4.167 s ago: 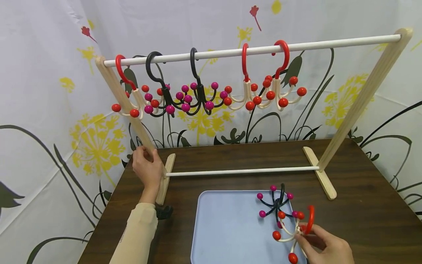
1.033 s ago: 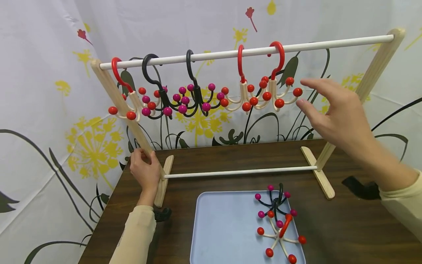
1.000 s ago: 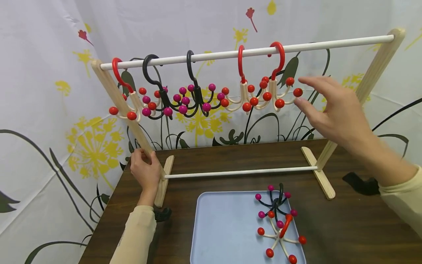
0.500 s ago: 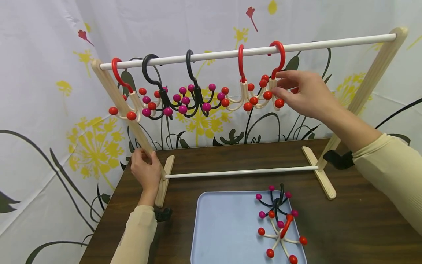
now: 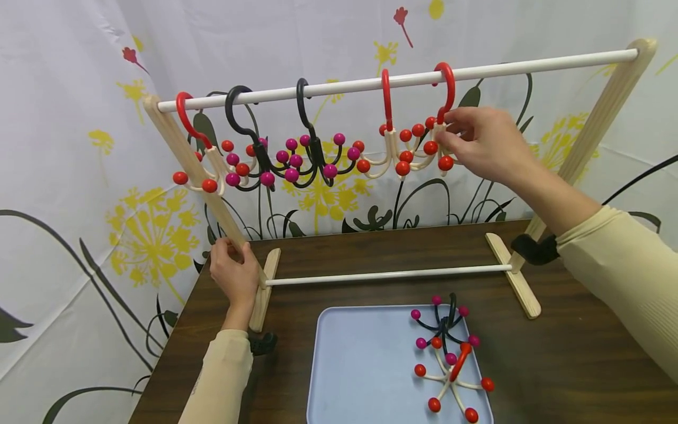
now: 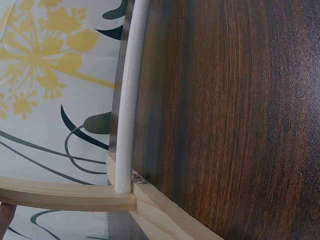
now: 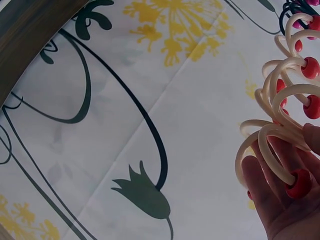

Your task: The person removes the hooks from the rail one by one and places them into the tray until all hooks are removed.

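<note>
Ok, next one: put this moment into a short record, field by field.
rail: left to right by hook colour, first red hanger, first black hanger, second black hanger, second red hanger, third red hanger
tray: third black hanger, fourth red hanger, both toward its right
left hand: holds left post
right hand: pinches third red hanger, its hook over rail
table: dark wood

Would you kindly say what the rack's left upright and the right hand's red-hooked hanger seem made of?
Left upright: apparently smooth, pale wood; grain shows in the left wrist view.
Red-hooked hanger: perhaps plastic or coated wire, glossy, its curves catching highlights.
</note>
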The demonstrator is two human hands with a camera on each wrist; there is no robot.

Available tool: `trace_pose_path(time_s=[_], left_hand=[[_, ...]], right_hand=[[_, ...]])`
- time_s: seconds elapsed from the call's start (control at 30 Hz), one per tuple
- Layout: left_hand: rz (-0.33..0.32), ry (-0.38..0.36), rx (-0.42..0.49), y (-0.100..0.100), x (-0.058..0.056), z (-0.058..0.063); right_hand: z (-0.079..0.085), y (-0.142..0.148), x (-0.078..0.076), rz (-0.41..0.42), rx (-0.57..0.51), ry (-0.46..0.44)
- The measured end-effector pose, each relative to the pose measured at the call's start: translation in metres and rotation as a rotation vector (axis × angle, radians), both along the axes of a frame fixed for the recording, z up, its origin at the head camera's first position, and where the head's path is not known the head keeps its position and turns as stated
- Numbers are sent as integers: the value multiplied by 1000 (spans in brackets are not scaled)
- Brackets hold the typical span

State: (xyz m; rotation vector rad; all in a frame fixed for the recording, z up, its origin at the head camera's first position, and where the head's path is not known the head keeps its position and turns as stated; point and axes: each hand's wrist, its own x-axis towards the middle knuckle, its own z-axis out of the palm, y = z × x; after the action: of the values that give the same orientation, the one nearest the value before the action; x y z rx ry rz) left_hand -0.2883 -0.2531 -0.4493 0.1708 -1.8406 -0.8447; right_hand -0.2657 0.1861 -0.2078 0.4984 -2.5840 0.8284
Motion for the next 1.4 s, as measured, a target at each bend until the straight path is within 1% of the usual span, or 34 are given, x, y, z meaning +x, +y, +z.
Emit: trace_pose_path(time_s=[0.37,0.53,0.63,0.8,0.97,1.13,1.27,1.37,1.4], left_hand=[[0,0,-4,0,2,1],[-7,0,-13,-1,1,-1],[-10,-7,-19,-2,0,-1],[-7,-7,-21,-2,-1,-2],[5,2,-16,-3,-2,-2],[4,7,-17,-3,-1,-2],[5,1,-13,-3,1,-2],[2,-14,-12,-3,1,-2],[0,-18,-13,-3,1,-1]], right_hand=[[6,5,3,-17,-12,21],[8,10,6,-22,-11,86],[6,15,9,-14,-37,121],[4,23,10,1,-85,136],[6,27,8,18,-121,118],[10,28,7,18,-162,150],[11,28,7,51,-208,162],[6,29,10,86,-234,186],[4,29,11,91,-225,201]])
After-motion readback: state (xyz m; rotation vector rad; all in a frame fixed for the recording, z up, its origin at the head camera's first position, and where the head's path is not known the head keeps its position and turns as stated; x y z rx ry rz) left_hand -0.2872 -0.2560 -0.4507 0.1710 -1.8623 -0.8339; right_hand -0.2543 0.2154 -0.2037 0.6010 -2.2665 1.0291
